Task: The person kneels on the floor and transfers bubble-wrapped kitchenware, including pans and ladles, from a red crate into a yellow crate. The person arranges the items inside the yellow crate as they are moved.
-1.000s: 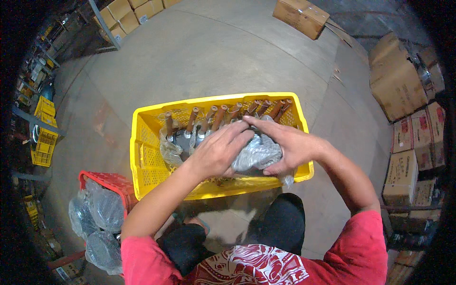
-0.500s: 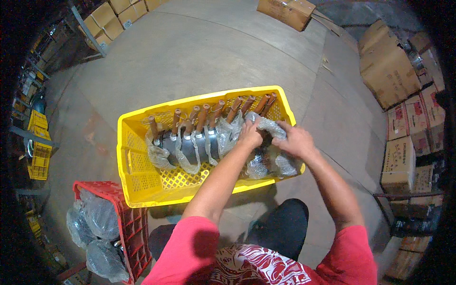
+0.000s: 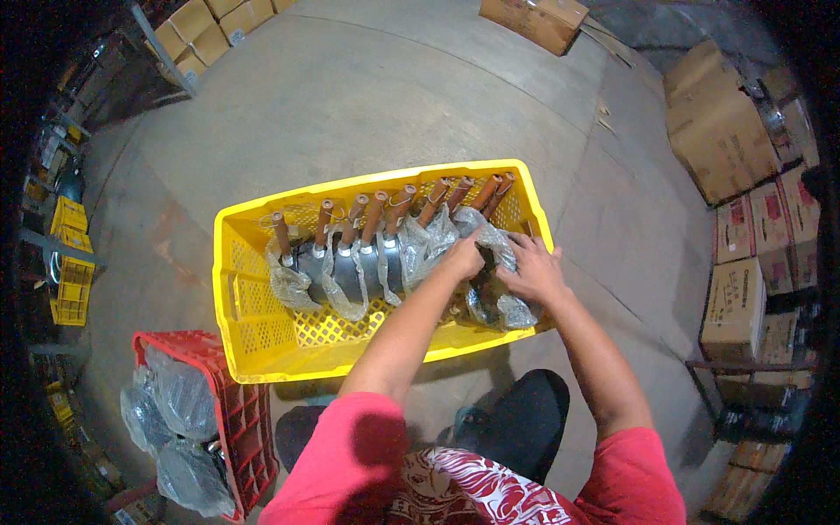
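Observation:
Several dark pans (image 3: pixel 357 273) with brown wooden handles (image 3: pixel 374 214) stand on edge in a row inside a yellow plastic crate (image 3: pixel 262 363). Sheets of bubble wrap (image 3: pixel 427 245) lie between and around them. At the crate's right end, my left hand (image 3: pixel 462 260) pinches bubble wrap over the last pans. Close beside it, my right hand (image 3: pixel 532 269) has its fingers curled on the same bubble wrap from the right. A dark pan edge shows between the two hands, and more wrap hangs below them. My fingertips are partly hidden.
A red crate (image 3: pixel 248 420) at the lower left holds several bubble-wrapped round items (image 3: pixel 185 407). Cardboard boxes (image 3: pixel 722 131) are stacked along the right, and another box (image 3: pixel 534 22) lies on the floor beyond. Shelving with yellow crates (image 3: pixel 74 271) stands at far left.
My right hand has shifted slightly down and left, drawing the bubble wrap round the right-hand pans. The left hand stays almost in place. The crates hold their positions.

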The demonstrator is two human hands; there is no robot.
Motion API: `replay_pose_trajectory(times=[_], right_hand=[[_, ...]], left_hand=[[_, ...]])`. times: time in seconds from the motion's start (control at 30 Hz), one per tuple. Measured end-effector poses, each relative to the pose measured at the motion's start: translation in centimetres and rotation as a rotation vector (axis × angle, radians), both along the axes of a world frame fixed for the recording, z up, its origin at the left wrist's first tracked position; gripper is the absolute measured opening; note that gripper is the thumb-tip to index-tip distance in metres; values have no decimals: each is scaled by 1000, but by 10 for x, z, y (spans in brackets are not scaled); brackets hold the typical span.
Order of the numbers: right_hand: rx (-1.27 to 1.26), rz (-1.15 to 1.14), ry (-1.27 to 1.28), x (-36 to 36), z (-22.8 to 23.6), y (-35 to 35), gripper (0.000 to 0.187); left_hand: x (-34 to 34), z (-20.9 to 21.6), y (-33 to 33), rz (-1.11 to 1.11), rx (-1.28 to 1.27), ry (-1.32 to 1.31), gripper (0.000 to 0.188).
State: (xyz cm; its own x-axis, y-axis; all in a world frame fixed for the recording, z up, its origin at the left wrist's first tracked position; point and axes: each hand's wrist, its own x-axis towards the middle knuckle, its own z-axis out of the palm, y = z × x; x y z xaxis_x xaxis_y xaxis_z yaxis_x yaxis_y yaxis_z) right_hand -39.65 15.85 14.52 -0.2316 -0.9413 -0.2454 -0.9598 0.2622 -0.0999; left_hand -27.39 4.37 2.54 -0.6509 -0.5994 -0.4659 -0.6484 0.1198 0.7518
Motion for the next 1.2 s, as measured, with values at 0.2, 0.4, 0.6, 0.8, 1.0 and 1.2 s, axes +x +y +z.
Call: replay_pose_trajectory(times=[0.2,0.4,0.6,0.8,1.0,1.2], right_hand=[[26,1,71,1,-4,0,65],[104,-79,-93,0,1,-3,74],[-1,-3,132,9,2,13,72],[-165,86,-68,-13,-16,9,63],[-613,139,-228,-69,-47,28,53],[-276,-139,-250,-92,-82,49,70]], left_hand=[[77,43,11,-135,-47,116,63],[206,111,37,146,-106,33,62],[311,190,133,463,-262,-31,60],[431,230,157,850,-363,-313,51],[631,193,215,1426,-627,-586,48],[821,159,212,1883,-621,-688,68]])
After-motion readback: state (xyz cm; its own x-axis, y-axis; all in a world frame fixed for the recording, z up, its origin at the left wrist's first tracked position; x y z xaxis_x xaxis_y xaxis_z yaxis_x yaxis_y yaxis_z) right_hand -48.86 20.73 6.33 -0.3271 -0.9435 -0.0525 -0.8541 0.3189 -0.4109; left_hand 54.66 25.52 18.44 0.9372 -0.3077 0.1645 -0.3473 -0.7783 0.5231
